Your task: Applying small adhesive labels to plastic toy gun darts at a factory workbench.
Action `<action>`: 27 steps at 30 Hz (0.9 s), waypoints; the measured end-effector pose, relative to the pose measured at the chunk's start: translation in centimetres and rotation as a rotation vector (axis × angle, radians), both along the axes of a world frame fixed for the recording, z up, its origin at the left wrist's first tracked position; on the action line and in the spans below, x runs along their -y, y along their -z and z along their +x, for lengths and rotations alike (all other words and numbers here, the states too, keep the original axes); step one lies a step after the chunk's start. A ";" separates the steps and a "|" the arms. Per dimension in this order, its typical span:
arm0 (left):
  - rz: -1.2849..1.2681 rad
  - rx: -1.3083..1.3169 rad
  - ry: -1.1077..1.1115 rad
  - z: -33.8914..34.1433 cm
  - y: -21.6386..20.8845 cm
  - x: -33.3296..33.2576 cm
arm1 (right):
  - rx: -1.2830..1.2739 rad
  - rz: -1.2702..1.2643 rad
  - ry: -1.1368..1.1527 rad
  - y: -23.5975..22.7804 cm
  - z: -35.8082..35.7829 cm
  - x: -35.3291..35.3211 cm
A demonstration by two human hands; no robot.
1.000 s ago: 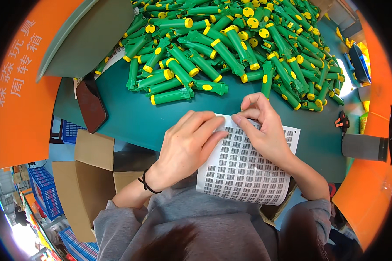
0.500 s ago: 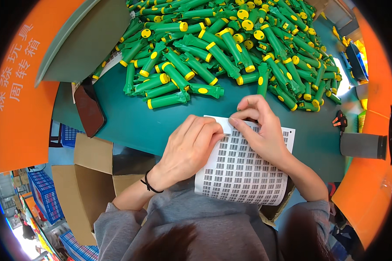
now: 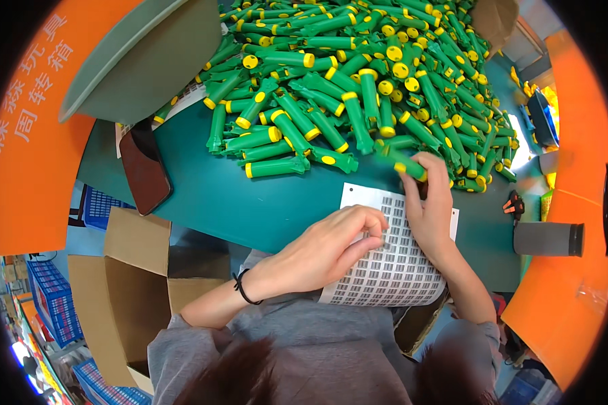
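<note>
A white sheet of small dark-printed stickers (image 3: 398, 283) lies across the table's near edge, its lower part curving down over my lap. Above it, my left hand (image 3: 348, 239) is closed in a pinch, thumb against forefinger; whatever is between the fingertips is too small to make out. My right hand (image 3: 429, 202) grips a green plastic tube with a yellow end (image 3: 404, 165), slightly blurred, just beyond the sheet's far edge. A large heap of similar green tubes with yellow caps (image 3: 311, 115) covers the far part of the table.
An open cardboard box (image 3: 138, 290) stands at my left below the table (image 3: 209, 209). A brown phone-like slab (image 3: 145, 169) and a grey-green tub (image 3: 142, 61) are at the left. Black-handled scissors (image 3: 513, 204) and a grey cup (image 3: 547, 239) sit at the right.
My right hand has left the sheet and taken hold of a green tube by the heap. My left hand has moved right across the sheet, still pinched. The view has shifted slightly.
</note>
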State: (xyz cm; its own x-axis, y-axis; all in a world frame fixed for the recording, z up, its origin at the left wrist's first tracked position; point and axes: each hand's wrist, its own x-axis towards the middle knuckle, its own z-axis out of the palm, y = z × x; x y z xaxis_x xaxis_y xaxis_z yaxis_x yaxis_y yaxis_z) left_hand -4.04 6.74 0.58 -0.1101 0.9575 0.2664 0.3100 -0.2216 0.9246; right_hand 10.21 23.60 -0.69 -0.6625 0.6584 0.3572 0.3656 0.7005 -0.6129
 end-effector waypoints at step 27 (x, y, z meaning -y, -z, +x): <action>0.027 0.372 -0.395 -2.4 -3.6 0.6 | -0.416 -0.879 -0.500 -1.9 0.1 1.6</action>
